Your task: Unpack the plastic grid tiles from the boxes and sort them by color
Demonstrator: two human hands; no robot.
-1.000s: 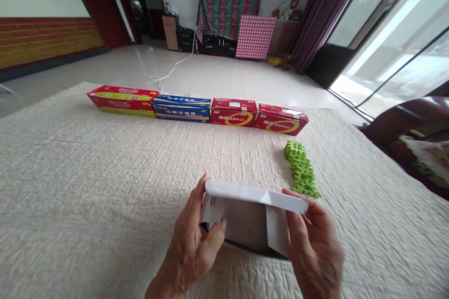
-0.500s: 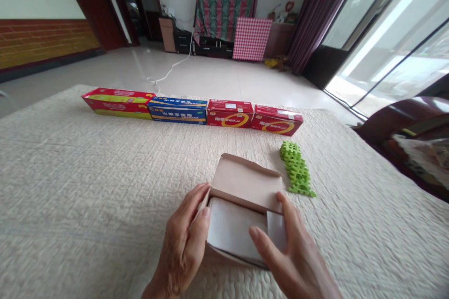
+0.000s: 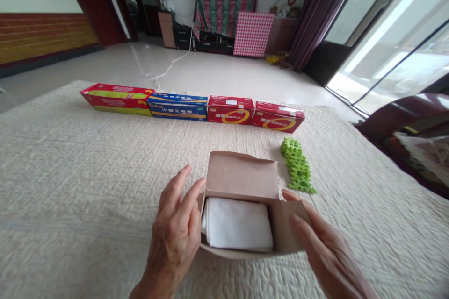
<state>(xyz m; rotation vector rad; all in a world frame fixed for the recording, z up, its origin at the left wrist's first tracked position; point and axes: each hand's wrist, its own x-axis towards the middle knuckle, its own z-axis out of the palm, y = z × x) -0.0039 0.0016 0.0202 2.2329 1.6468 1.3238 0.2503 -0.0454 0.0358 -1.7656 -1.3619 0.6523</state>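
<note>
The open box (image 3: 242, 175) sits between my hands. My left hand (image 3: 177, 222) spreads loosely beside it, gripping nothing; my right hand (image 3: 324, 243), just past the white stack (image 3: 240, 223) inside, pinches the side flap (image 3: 295, 208) outward, probably to clear the opening. Half a second ago, that flap pointed inward.

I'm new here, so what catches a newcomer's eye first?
Probably the open, brown-lined cardboard box at bottom centre, holding a folded white bundle. Beyond it, four red, yellow and blue cartons line up across the cream quilted cover; nearer, right of centre, lie bright green latticed plastic pieces.
</note>
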